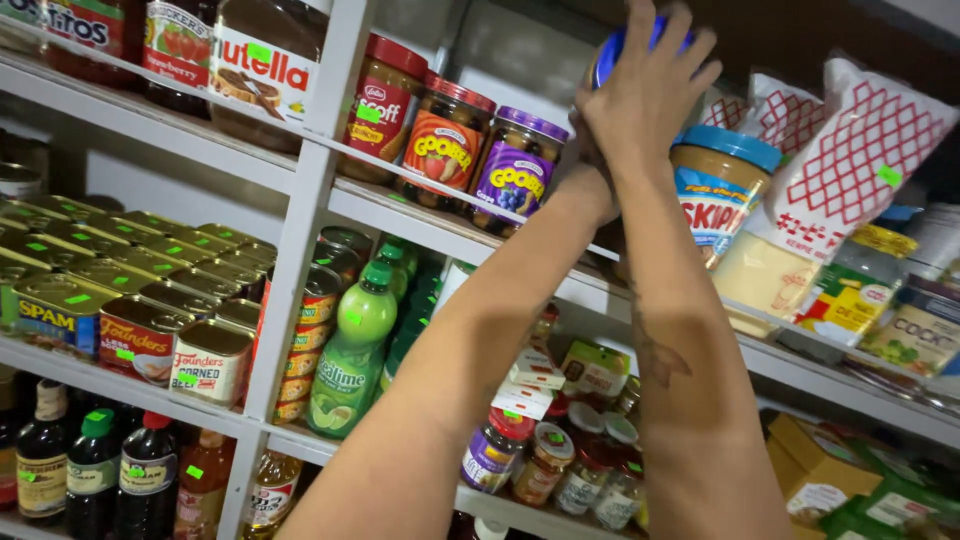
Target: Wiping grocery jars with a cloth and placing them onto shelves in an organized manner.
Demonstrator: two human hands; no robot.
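Both arms reach up to the top shelf [420,215] of a white rack. The right hand [645,95] is spread over a blue-lidded jar [607,55], its fingers wrapped across the lid and side — grasping it, high above the shelf's front edge. The left hand [588,165] sits just below and behind the right wrist, mostly hidden, so I cannot tell whether it grips or lies loose. Just right of the hands stands a peanut butter jar [718,190] with a light blue lid, and beyond it a white bag with red lattice print [860,150]. Left of the hands, near the shelf edge, stands a purple-lidded jar [517,170]. One shelf down stands a green lime juice bottle [352,350].
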